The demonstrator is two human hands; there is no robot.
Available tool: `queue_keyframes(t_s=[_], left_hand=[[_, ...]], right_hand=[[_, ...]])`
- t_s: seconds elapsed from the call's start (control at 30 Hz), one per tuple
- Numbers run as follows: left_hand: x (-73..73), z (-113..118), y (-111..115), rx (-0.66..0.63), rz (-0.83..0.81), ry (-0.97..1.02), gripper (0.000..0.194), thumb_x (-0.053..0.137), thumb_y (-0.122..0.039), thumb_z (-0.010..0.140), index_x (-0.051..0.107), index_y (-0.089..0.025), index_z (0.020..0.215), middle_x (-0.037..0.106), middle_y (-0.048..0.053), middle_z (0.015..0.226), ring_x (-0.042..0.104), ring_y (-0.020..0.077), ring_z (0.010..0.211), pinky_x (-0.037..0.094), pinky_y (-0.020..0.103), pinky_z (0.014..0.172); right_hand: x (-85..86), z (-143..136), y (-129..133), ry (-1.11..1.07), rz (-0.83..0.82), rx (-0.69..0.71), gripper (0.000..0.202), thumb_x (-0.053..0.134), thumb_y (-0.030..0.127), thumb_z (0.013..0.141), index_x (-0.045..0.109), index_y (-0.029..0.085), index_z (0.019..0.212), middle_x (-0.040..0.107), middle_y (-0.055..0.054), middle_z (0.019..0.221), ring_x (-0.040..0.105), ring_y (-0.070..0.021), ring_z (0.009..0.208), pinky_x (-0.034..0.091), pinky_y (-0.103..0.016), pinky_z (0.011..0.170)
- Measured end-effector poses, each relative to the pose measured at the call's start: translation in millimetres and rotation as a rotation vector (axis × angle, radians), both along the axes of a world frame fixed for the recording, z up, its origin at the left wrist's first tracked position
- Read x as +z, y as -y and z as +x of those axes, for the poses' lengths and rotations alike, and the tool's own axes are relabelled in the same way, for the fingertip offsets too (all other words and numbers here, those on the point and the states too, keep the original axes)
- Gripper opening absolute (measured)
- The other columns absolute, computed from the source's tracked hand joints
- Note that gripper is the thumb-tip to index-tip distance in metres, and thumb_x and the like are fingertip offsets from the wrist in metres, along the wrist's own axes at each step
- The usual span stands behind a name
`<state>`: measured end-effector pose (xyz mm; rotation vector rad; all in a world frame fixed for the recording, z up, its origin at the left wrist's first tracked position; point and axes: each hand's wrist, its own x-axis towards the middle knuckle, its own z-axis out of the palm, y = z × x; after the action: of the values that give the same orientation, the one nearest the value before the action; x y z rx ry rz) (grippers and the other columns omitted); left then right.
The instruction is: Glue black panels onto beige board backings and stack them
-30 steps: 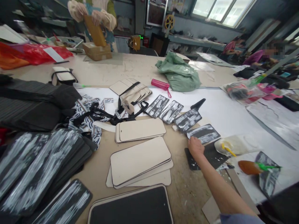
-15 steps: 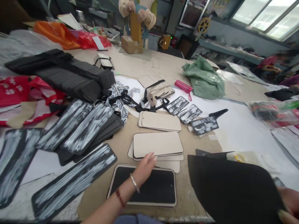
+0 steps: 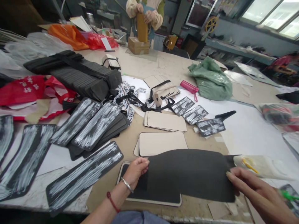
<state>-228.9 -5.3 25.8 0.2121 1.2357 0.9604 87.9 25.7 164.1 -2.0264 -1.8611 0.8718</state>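
Note:
A thin, flexible black sheet (image 3: 191, 174) is stretched between my two hands over the front of the table. My left hand (image 3: 137, 168) pinches its left end, and my right hand (image 3: 247, 186) grips the right end with the thumb on top. Partly covered by the sheet lies a beige-rimmed panel (image 3: 161, 199) with a black face. Just behind it is a stack of beige rounded panels (image 3: 161, 141), its front edge hidden by the sheet. Another beige stack (image 3: 165, 121) sits farther back.
Black strips smeared with white (image 3: 86, 174) spread over the left side, near a strapped black stack (image 3: 86, 74). Small smeared pieces (image 3: 211, 126), a pink pouch (image 3: 189, 87) and a green bag (image 3: 211, 79) lie right of centre. Across the table a person holds a mustard-coloured item (image 3: 142, 28).
The black sheet has come leftward from the right side and now lies over the panels. My left hand has left the beige stack and taken hold of the sheet's left end.

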Motion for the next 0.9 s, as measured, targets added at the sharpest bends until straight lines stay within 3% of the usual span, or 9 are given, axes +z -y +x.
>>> queue_keyframes(t_s=[0.13,0.27,0.4,0.5,0.67,0.9], left_hand=[[-7.8,-29,-22,0.082,0.073,-0.299,0.026,0.065,-0.037,0.053,0.053,-0.015,0.058,0.05,-0.004,0.05,0.045,0.0073,0.048,0.036,0.021,0.051],[-22.3,-40,-60,-0.012,0.117,-0.637,0.021,0.057,-0.036,0.056,0.051,-0.016,0.053,0.049,-0.004,0.046,0.045,0.009,0.046,0.036,0.021,0.049],[-39.5,-40,-92,-0.096,0.064,-0.835,0.016,0.051,-0.031,0.058,0.049,-0.018,0.049,0.049,-0.003,0.042,0.046,0.0112,0.045,0.036,0.023,0.048],[-45.1,-37,-104,-0.142,0.046,-0.927,0.015,0.05,-0.027,0.059,0.049,-0.018,0.047,0.047,-0.003,0.04,0.047,0.0127,0.046,0.034,0.023,0.049],[-40.4,-34,-111,-0.218,0.05,-1.055,0.014,0.049,-0.023,0.061,0.05,-0.019,0.048,0.05,-0.002,0.043,0.05,0.0149,0.052,0.034,0.025,0.053],[-42.7,-32,-109,-0.336,0.065,-1.206,0.015,0.048,-0.026,0.067,0.052,-0.019,0.055,0.057,-0.001,0.054,0.053,0.0147,0.057,0.035,0.024,0.057]], right_hand=[[-54.1,-10,-42,-0.131,-0.141,0.05,0.036,0.043,0.055,0.074,0.046,0.02,0.064,0.044,0.002,0.053,0.043,-0.0116,0.05,0.036,-0.023,0.048],[-116.0,-11,-84,-0.069,-0.122,0.054,0.034,0.042,0.053,0.072,0.04,0.021,0.062,0.043,0.003,0.052,0.043,-0.0121,0.049,0.035,-0.024,0.049],[-154.7,-15,-117,0.116,-0.08,0.086,0.027,0.039,0.044,0.075,0.039,0.021,0.061,0.047,0.002,0.053,0.045,-0.0133,0.052,0.033,-0.024,0.052],[-168.2,-19,-129,0.23,-0.088,0.103,0.021,0.039,0.036,0.078,0.043,0.02,0.065,0.052,0.0,0.058,0.047,-0.0137,0.056,0.031,-0.024,0.054],[-181.6,-19,-132,0.347,-0.11,0.165,0.019,0.04,0.031,0.081,0.045,0.019,0.067,0.053,-0.001,0.061,0.047,-0.0134,0.058,0.029,-0.023,0.055],[-186.5,-22,-130,0.381,-0.092,0.176,0.018,0.04,0.028,0.082,0.044,0.019,0.066,0.053,-0.001,0.061,0.047,-0.013,0.058,0.028,-0.022,0.055]])
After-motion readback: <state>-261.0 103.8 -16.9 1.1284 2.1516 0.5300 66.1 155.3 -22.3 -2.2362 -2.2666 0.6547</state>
